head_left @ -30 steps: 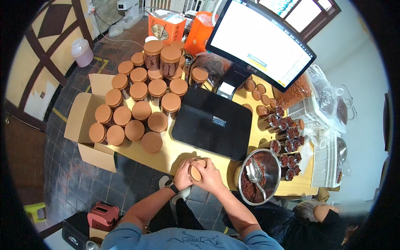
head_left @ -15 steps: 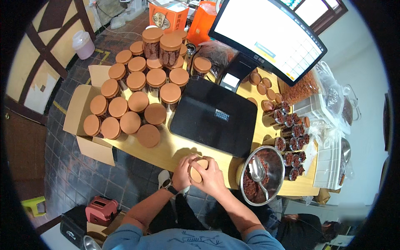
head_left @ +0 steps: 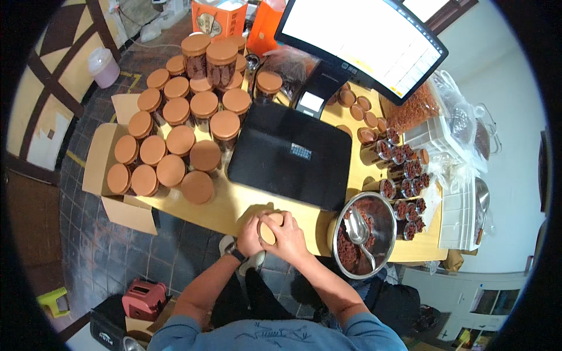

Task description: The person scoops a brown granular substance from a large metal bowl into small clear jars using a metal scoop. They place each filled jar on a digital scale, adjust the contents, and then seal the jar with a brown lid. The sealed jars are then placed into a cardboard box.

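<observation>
Your left hand [head_left: 250, 238] and right hand [head_left: 288, 240] clamp together around the round tan lid [head_left: 267, 234], between six and seven o'clock from the black scale [head_left: 275, 169]; keep your grip even.

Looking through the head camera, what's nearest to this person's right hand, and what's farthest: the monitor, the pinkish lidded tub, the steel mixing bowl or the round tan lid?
From the right hand:
1. Round tan lid: in its grasp.
2. Steel mixing bowl: to the right.
3. Monitor: ahead, rightward.
4. Pinkish lidded tub: far ahead, leftward.
</observation>
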`<control>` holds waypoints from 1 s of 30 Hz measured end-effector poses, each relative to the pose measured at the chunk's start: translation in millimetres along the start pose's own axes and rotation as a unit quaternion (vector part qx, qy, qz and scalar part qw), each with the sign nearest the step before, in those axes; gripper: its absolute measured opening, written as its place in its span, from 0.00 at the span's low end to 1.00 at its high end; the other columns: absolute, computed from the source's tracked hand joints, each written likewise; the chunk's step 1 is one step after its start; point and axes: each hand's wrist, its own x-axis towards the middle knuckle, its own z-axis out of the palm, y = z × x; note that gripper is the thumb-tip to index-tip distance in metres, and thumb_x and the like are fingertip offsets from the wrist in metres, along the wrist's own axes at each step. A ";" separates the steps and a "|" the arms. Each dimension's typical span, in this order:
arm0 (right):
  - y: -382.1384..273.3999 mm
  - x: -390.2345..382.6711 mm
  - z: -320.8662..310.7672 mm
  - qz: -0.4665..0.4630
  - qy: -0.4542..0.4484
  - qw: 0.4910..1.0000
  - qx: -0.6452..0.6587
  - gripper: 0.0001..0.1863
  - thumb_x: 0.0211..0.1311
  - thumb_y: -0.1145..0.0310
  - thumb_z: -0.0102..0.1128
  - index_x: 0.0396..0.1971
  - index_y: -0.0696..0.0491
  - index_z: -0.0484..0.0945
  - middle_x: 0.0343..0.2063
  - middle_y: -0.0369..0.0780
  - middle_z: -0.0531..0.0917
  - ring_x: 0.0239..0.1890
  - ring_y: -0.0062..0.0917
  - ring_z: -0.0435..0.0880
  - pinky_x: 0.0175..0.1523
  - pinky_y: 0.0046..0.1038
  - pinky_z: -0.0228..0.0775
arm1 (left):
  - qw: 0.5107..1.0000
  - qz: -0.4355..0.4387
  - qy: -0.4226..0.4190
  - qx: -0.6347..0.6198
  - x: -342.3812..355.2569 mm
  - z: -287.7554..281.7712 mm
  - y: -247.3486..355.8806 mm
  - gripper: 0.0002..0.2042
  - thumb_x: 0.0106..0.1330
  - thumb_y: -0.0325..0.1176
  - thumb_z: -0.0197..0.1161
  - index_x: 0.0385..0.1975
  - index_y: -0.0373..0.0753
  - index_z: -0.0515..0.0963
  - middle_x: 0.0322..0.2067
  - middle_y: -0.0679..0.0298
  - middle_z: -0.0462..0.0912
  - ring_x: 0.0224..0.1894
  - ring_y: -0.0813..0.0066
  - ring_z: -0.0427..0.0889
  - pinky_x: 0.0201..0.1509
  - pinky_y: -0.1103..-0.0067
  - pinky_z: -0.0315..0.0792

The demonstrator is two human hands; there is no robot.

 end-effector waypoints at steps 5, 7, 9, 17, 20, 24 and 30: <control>10.8 -17.9 12.2 -0.010 0.012 1.000 0.001 0.33 0.43 0.61 0.71 0.55 0.37 0.74 0.45 0.50 0.72 0.44 0.48 0.78 0.43 0.42 0.78 | 1.000 0.007 0.005 0.017 -6.0 5.5 -2.2 0.29 0.53 0.36 0.70 0.55 0.34 0.69 0.52 0.50 0.75 0.57 0.55 0.74 0.60 0.67 0.68; 11.1 -11.7 5.4 -0.014 0.012 1.000 0.007 0.34 0.42 0.60 0.71 0.56 0.37 0.73 0.45 0.50 0.72 0.44 0.48 0.78 0.43 0.41 0.78 | 1.000 -0.014 0.002 -0.024 -1.5 9.9 -7.7 0.31 0.50 0.37 0.71 0.54 0.33 0.69 0.50 0.48 0.76 0.54 0.50 0.75 0.57 0.64 0.69; 12.8 -18.5 -1.4 -0.019 0.003 0.999 0.029 0.35 0.42 0.59 0.72 0.56 0.37 0.72 0.46 0.49 0.71 0.45 0.49 0.78 0.46 0.41 0.78 | 0.999 -0.052 -0.006 -0.005 -6.8 13.0 0.6 0.34 0.46 0.41 0.73 0.53 0.33 0.69 0.48 0.45 0.76 0.51 0.46 0.76 0.54 0.61 0.70; -16.4 -58.2 -97.4 -0.109 0.078 0.984 0.120 0.36 0.41 0.60 0.75 0.56 0.41 0.71 0.55 0.49 0.68 0.58 0.50 0.71 0.57 0.44 0.73 | 0.991 0.070 -0.084 0.076 4.2 -20.0 92.6 0.43 0.41 0.45 0.78 0.58 0.34 0.65 0.51 0.48 0.76 0.55 0.51 0.76 0.58 0.66 0.71; -2.6 -59.8 -120.7 -0.101 0.191 0.941 0.260 0.36 0.43 0.59 0.75 0.54 0.51 0.69 0.53 0.48 0.70 0.58 0.44 0.70 0.63 0.42 0.63 | 0.990 0.031 -0.055 -0.127 18.6 -9.4 110.8 0.43 0.41 0.39 0.80 0.58 0.33 0.65 0.50 0.53 0.78 0.54 0.64 0.79 0.57 0.69 0.74; 21.9 -95.9 -123.9 0.044 0.318 0.713 0.623 0.38 0.52 0.65 0.70 0.61 0.51 0.59 0.55 0.43 0.69 0.58 0.31 0.72 0.61 0.34 0.65 | 0.987 0.035 -0.087 -0.131 73.7 -11.9 135.0 0.42 0.39 0.33 0.80 0.57 0.34 0.64 0.50 0.58 0.76 0.54 0.68 0.77 0.60 0.72 0.71; 40.9 -195.6 -66.9 0.155 0.314 0.765 0.540 0.38 0.56 0.63 0.69 0.63 0.50 0.57 0.57 0.39 0.65 0.56 0.31 0.73 0.61 0.36 0.68 | 0.998 0.064 0.003 0.017 167.3 15.8 64.1 0.43 0.35 0.36 0.81 0.56 0.36 0.65 0.49 0.56 0.78 0.54 0.64 0.78 0.59 0.71 0.71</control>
